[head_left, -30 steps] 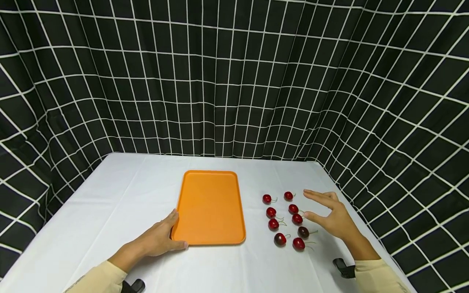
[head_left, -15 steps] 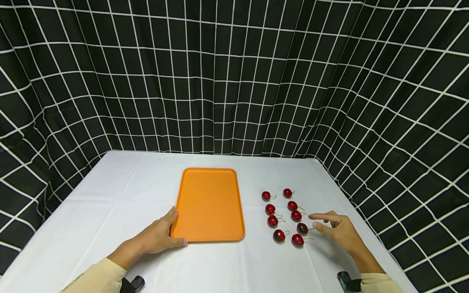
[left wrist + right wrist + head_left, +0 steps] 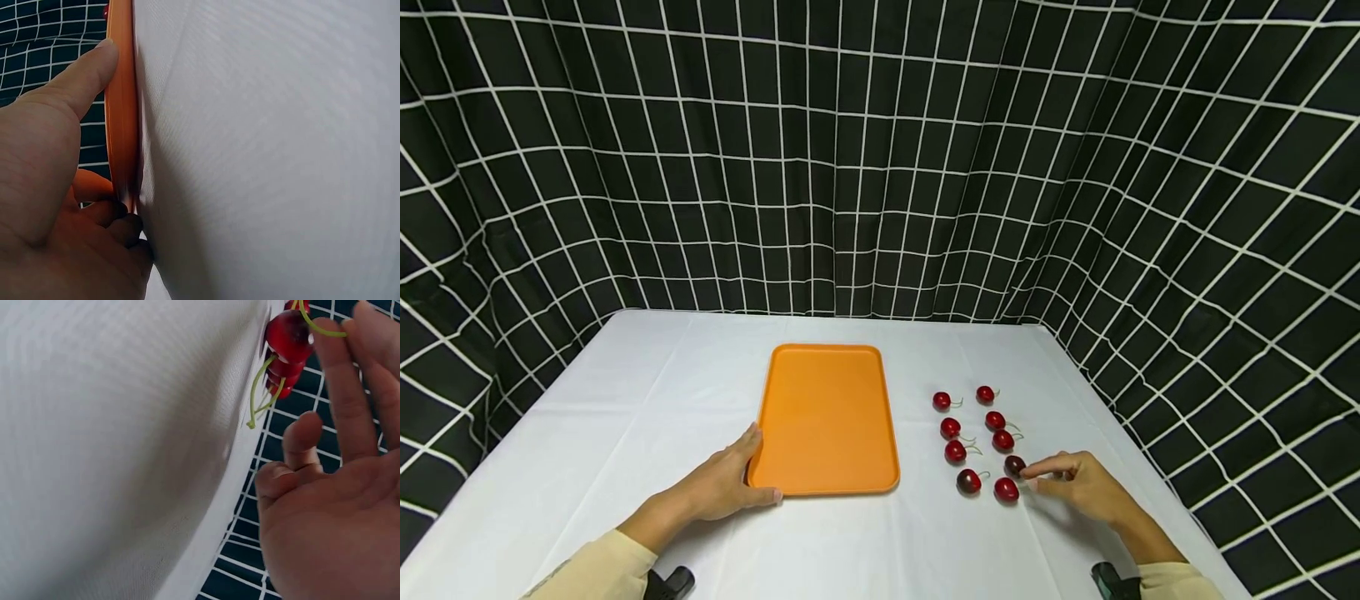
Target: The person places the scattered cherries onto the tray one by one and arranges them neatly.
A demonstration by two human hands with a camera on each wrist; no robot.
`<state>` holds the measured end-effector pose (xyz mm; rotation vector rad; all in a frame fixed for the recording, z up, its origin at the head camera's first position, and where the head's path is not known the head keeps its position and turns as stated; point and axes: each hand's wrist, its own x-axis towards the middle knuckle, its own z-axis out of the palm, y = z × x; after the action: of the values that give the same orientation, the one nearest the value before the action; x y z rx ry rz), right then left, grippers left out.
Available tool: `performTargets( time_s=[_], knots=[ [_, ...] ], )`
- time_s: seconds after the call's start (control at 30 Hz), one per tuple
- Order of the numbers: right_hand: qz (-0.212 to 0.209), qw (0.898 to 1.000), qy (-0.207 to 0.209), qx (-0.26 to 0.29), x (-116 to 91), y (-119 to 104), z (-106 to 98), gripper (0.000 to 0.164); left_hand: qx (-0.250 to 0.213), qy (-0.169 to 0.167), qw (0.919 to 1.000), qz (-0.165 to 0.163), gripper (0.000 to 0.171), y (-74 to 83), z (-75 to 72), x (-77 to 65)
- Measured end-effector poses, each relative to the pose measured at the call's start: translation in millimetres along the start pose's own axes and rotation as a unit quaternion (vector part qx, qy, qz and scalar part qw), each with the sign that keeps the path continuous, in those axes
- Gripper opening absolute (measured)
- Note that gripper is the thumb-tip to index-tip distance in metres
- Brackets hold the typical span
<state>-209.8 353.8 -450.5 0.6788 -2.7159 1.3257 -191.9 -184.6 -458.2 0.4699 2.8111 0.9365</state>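
Note:
An orange tray lies flat on the table. My left hand grips its near left corner, with the thumb along the near edge and the other fingers at the left side. In the left wrist view, the thumb presses the tray's rim and some fingers curl below. My right hand has index finger and thumb brought together at a dark cherry; whether they pinch it or its stem is not clear. A red cherry lies just below. In the right wrist view, a green stem crosses the fingers.
Several more red cherries with thin stems lie in two loose columns right of the tray. A white cloth covers the table. Black curtains with a white grid rise behind and at both sides.
My right hand has moved down and inward to the dark cherry, its index finger and thumb drawing closer together. The left hand stays at the tray corner. The head view has shifted slightly.

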Motion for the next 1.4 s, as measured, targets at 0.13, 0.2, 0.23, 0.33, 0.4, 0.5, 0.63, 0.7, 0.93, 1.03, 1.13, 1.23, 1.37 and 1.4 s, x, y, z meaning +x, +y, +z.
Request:
performTargets(
  time_s=[0.13,0.2,0.23,0.33,0.4,0.5,0.63,0.7,0.93,1.03,1.13,1.23,1.37,1.4],
  knots=[
    [0.018,1.000,-0.020,-0.004,0,2,1,0.013,-0.002,-0.004,1.0000,-0.002,0.115,0.1,-0.4,-0.8],
    [0.022,0.999,-0.026,-0.007,0,2,2,0.013,-0.004,-0.005,1.0000,-0.004,0.115,0.1,0.1,-0.7],
    [0.021,0.999,-0.029,-0.009,-1,3,3,0.013,-0.005,-0.005,1.0000,-0.005,0.115,0.2,0.4,-0.6],
    [0.013,0.999,-0.036,-0.012,-1,1,5,0.011,-0.005,-0.002,1.0000,-0.006,0.116,-0.2,0.9,-0.5],
    [0.011,0.999,-0.041,-0.011,0,1,6,0.010,-0.004,-0.001,1.0000,-0.007,0.116,-0.3,0.8,-0.4],
    [0.013,0.999,-0.047,-0.013,0,1,7,0.009,-0.005,-0.002,1.0000,-0.006,0.116,-0.3,0.9,-0.6],
    [0.017,0.998,-0.051,-0.025,2,0,10,0.009,-0.004,-0.003,1.0000,-0.008,0.115,0.0,0.8,-0.5],
    [0.016,0.998,-0.058,-0.031,3,0,11,0.008,-0.002,-0.004,1.0000,-0.009,0.115,0.0,0.7,-0.5],
    [0.001,0.997,-0.070,-0.045,5,-1,13,0.006,-0.002,-0.007,0.9999,-0.008,0.115,-0.5,0.1,-1.1],
    [-0.001,0.996,-0.072,-0.054,5,-1,13,0.008,0.001,-0.007,1.0000,-0.006,0.115,-0.4,0.2,-0.6],
    [0.001,0.995,-0.079,-0.060,4,-3,12,0.010,0.002,-0.006,1.0000,-0.003,0.115,0.0,0.5,0.0],
    [0.006,0.994,-0.088,-0.064,4,-4,12,0.011,0.004,-0.004,1.0000,-0.003,0.114,-0.4,0.9,0.5],
    [0.010,0.992,-0.100,-0.070,6,-5,13,0.012,0.006,-0.002,1.0000,-0.002,0.114,-1.6,1.5,0.7],
    [0.010,0.992,-0.102,-0.073,6,-5,13,0.012,0.006,-0.001,1.0000,-0.002,0.114,-1.7,1.5,0.5]
  ],
)
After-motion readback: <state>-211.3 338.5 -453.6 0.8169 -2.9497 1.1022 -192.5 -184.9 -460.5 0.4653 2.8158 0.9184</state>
